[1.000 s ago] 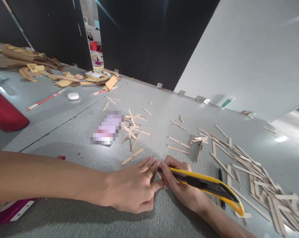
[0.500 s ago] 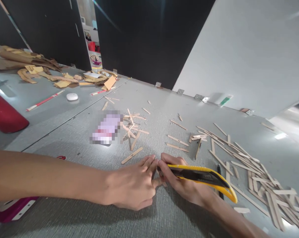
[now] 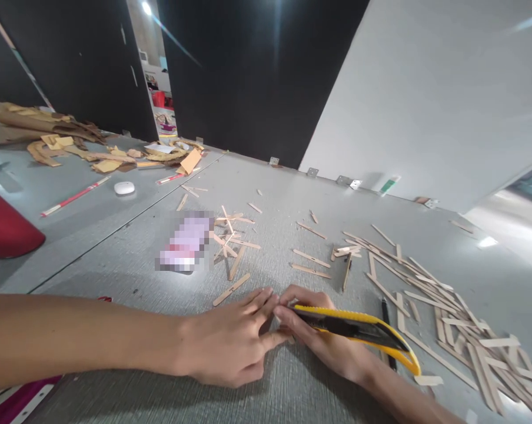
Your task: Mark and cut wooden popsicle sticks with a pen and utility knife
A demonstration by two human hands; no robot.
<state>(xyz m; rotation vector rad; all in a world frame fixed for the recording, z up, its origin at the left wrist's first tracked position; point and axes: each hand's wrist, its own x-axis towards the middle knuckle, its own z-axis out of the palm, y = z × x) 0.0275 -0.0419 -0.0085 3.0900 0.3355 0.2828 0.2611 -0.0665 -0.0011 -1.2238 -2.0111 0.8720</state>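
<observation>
My right hand (image 3: 323,330) grips a yellow and black utility knife (image 3: 358,330), its handle slanting back to the right. Fingers and thumb pinch the front end, and the blade tip is hidden. Beside it my left hand (image 3: 235,341) presses down on the table, fingers bent together and thumb reaching toward the right hand. What lies under its fingertips is mostly covered; only a small light-brown bit shows by the thumb. Just beyond the left fingers lies a notched wooden craft stick (image 3: 231,289). Two more notched craft sticks (image 3: 311,270) lie beyond the right hand.
A large heap of craft sticks (image 3: 464,330) spreads at right, near a black pen (image 3: 386,318). Crossed sticks (image 3: 230,235) lie beside a blurred phone-like object (image 3: 186,241). At left are a red cylinder (image 3: 10,227), a white earbud case (image 3: 124,188) and torn cardboard (image 3: 36,126).
The whole scene sits slightly lower and further left in view. Both hands keep nearly the same pose, close together, with the knife still in the right hand.
</observation>
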